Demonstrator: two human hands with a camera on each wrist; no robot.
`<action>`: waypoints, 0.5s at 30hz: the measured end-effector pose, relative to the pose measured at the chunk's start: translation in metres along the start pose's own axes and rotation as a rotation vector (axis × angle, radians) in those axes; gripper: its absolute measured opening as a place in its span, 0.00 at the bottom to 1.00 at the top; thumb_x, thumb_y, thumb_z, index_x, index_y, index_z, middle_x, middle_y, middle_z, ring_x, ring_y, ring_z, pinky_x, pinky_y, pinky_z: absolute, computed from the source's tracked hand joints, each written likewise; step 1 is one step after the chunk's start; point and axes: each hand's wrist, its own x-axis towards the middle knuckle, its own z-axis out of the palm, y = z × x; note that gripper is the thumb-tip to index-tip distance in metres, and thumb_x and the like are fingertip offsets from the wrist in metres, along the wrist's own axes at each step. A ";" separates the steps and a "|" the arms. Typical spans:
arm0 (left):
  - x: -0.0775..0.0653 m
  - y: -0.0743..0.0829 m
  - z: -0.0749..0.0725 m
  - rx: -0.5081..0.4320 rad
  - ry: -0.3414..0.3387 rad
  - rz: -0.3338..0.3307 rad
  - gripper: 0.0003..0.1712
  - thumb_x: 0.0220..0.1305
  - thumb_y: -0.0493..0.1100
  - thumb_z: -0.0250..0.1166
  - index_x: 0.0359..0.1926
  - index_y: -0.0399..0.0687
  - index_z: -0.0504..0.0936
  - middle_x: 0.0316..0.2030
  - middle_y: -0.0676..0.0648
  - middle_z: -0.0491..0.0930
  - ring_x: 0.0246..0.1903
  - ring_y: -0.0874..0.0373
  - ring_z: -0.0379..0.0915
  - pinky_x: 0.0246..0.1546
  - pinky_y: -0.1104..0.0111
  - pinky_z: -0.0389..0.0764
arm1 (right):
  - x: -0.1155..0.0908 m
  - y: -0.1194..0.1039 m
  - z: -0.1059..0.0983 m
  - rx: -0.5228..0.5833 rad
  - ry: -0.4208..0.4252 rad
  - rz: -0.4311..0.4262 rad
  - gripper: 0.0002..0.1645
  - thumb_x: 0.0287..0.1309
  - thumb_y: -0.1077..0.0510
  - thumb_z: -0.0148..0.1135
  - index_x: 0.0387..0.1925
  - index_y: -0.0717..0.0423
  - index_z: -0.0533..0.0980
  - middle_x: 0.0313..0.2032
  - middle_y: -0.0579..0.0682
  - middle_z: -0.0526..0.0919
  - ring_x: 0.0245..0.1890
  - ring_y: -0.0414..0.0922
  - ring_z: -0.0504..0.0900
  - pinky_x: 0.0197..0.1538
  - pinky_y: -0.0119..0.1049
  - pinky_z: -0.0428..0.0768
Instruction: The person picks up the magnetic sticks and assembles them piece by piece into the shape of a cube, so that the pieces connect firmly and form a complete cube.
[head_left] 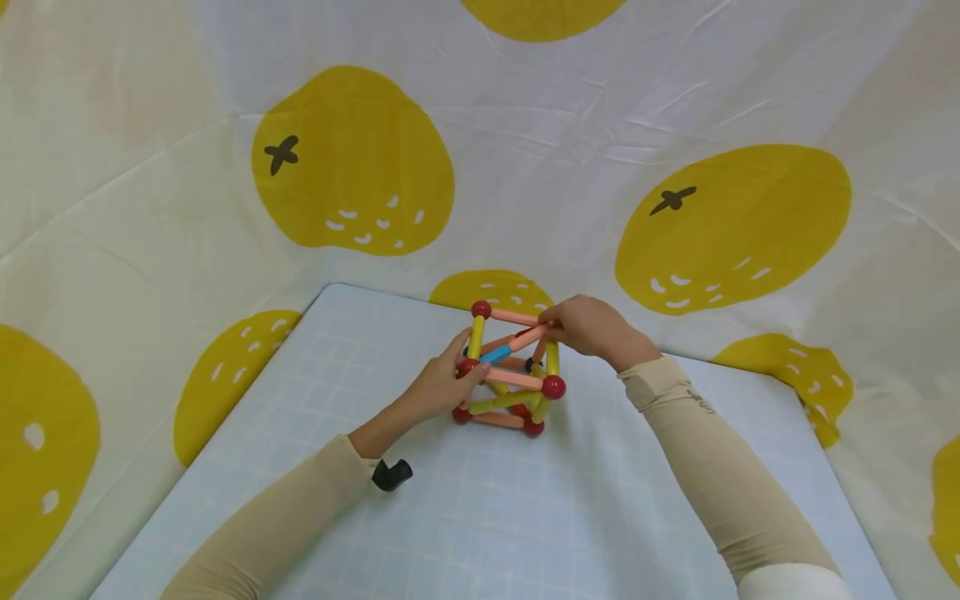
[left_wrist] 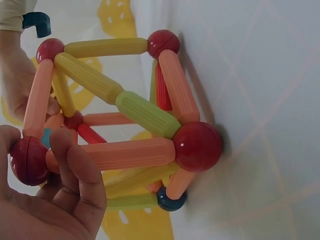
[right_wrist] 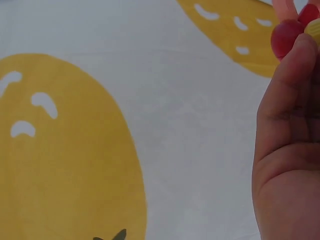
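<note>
A cube-shaped frame of magnetic building sticks and balls (head_left: 553, 387) stands on the table, with red balls at most corners and pink and yellow sticks along the edges. My left hand (head_left: 437, 385) holds its near left upper corner, fingers and thumb around the red ball (left_wrist: 29, 161) and the stick ends there. Across the top runs a diagonal of a blue stick (head_left: 496, 356) and a pink stick (head_left: 528, 337). At the far right upper corner my right hand (head_left: 592, 329) pinches the pink stick's end; its fingers hide the joint. A yellow-and-green diagonal (left_wrist: 147, 114) braces one side.
The light blue checked tabletop (head_left: 480, 517) extends around the frame. Behind it hangs a white cloth (head_left: 525, 192) printed with yellow fruit. A black wrist piece (head_left: 392, 475) sticks out by the left cuff.
</note>
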 end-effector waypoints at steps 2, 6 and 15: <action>0.000 0.000 0.000 -0.001 -0.001 0.011 0.46 0.74 0.58 0.59 0.82 0.62 0.44 0.28 0.42 0.78 0.18 0.55 0.70 0.21 0.69 0.66 | 0.001 -0.001 0.000 0.011 -0.011 0.002 0.12 0.66 0.48 0.68 0.45 0.48 0.85 0.27 0.45 0.81 0.27 0.43 0.74 0.30 0.34 0.72; -0.001 -0.001 0.000 -0.001 -0.006 0.021 0.40 0.75 0.58 0.59 0.80 0.69 0.51 0.25 0.45 0.77 0.18 0.53 0.71 0.21 0.69 0.67 | 0.002 -0.002 0.000 0.008 -0.022 0.004 0.12 0.66 0.49 0.68 0.46 0.49 0.85 0.29 0.47 0.83 0.28 0.44 0.74 0.31 0.34 0.72; -0.001 -0.001 -0.002 0.009 -0.023 0.015 0.42 0.75 0.58 0.58 0.81 0.68 0.47 0.24 0.37 0.80 0.17 0.54 0.69 0.21 0.70 0.65 | 0.007 -0.005 -0.002 -0.027 -0.031 -0.014 0.08 0.66 0.53 0.68 0.44 0.50 0.85 0.31 0.48 0.85 0.30 0.45 0.76 0.34 0.35 0.75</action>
